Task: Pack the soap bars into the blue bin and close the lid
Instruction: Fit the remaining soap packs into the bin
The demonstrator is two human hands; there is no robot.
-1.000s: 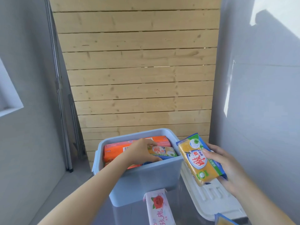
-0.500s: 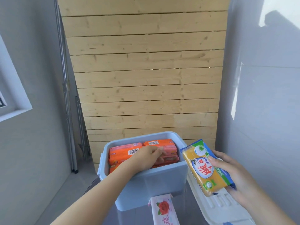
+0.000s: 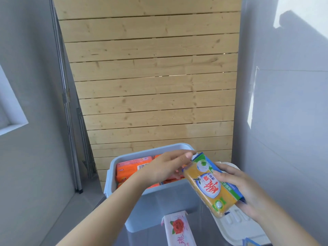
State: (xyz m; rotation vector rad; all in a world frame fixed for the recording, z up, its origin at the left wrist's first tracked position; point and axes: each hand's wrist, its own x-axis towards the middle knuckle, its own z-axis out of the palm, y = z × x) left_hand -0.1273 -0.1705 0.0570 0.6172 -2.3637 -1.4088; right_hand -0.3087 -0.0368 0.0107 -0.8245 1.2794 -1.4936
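A: Where's the yellow soap pack right now?

B: You have it tilted above the near right corner of the blue bin, your right hand wrapped round its lower end, fingers curled over the label. Your left hand pinches its top corner, probably to steer it in.

A: Why that angle?

B: The orange soap bars already crowd the bin, so you likely need to slide it in edgewise.

A: And the rest?

B: The white lid lies just right of the bin on the counter, off until packing ends. A rose-print soap pack waits in front, and another pack's corner shows at the bottom edge.
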